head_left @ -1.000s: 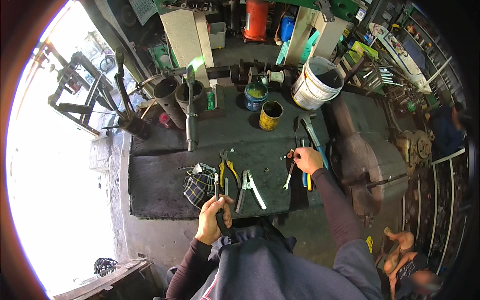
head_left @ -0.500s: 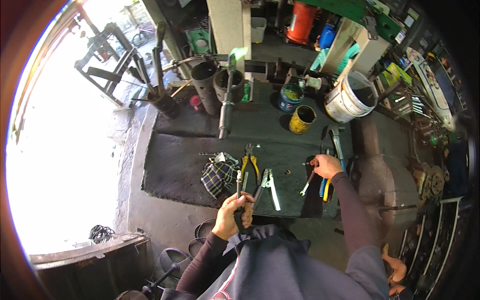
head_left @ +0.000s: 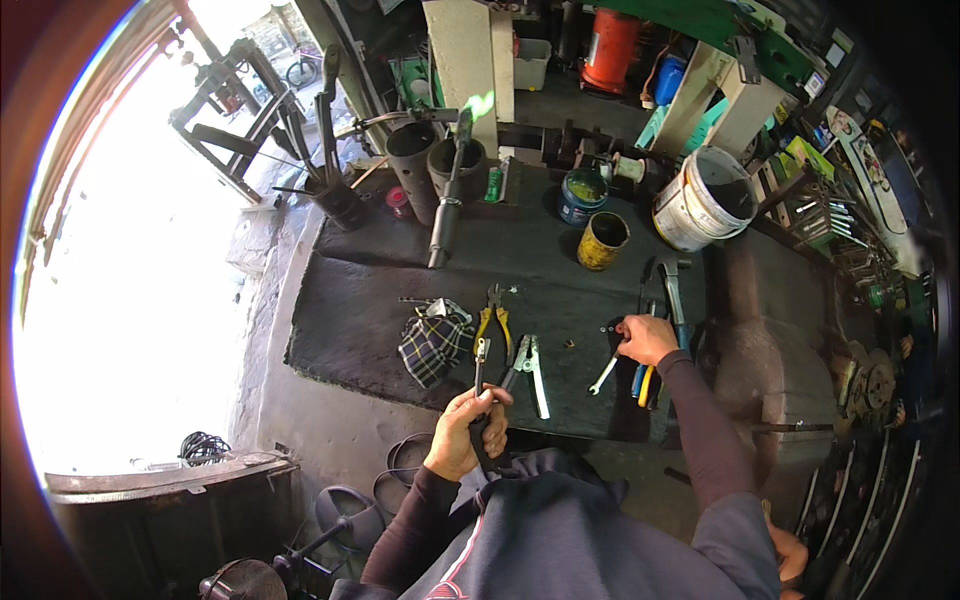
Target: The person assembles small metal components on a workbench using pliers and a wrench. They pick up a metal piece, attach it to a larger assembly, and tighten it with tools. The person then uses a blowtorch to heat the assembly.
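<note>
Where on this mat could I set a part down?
The dark mat is bare from its left edge to the plaid cloth, and between the silver pliers and small wrench, save one tiny piece. Crowded: around the right hand, by the blue and yellow handles, and ahead of the left hand, by cloth and pliers.

No word or number can be read. Faint print on the white bucket (head_left: 690, 212) is too small to make out, as are the pale marks on the small green container (head_left: 494, 184). A red-and-white emblem on the dark shirt (head_left: 565, 535) is cut off by the lower edge.
</note>
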`<state>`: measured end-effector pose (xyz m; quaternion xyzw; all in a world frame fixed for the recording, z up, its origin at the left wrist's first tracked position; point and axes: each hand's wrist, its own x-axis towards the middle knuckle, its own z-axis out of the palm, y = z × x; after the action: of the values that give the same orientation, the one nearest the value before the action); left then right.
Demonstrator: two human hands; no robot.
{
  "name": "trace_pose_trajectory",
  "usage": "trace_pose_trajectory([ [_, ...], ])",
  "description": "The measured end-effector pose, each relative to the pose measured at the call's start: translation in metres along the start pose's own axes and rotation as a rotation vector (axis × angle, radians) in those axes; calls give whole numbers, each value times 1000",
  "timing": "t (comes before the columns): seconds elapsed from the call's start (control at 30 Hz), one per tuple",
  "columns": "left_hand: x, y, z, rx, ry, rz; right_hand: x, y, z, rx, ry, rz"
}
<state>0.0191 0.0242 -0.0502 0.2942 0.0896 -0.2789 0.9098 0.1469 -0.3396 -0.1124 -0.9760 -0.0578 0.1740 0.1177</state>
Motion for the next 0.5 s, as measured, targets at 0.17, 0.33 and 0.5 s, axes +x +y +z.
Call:
trace_pose_trajectory([
  [0.17, 12, -8, 17, 302, 185, -26, -14, 7, 14, 216, 259, 21],
  [0.33, 21, -8, 31, 526, 248, -52, -75, -91, 13, 1125, 88, -113],
  [0.5, 34, -17, 36, 618, 208, -110, -106, -150, 29, 1617, 3, 26],
])
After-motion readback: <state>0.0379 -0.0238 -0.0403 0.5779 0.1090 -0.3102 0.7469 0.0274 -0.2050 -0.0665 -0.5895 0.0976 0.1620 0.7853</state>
